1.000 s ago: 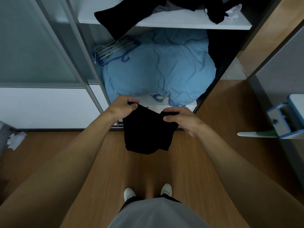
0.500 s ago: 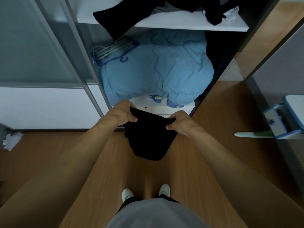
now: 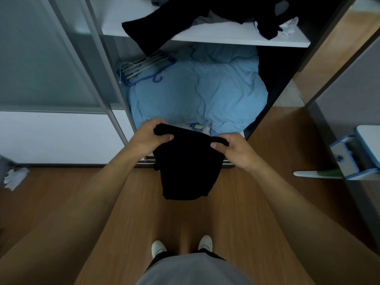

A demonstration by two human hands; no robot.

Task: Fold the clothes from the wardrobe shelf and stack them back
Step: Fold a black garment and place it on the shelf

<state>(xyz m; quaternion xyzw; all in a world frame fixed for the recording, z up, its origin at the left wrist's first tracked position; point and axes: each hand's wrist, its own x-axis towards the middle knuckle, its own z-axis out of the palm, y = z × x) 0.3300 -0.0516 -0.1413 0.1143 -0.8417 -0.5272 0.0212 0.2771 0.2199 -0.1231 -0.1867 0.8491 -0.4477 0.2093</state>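
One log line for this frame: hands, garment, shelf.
left hand: grips black garment top edge | right hand: grips same edge | garment: hangs below hands | shelf: dark clothes loose, unfolded

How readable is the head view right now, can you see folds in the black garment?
Head view: dim, bluish light, no glare; the black garment gripped by the left hand and right hand reads as a flat silhouette, folds not discernible. Head view: hands look sharp; wide-angle distortion splays the wardrobe frame and stretches the forearms.
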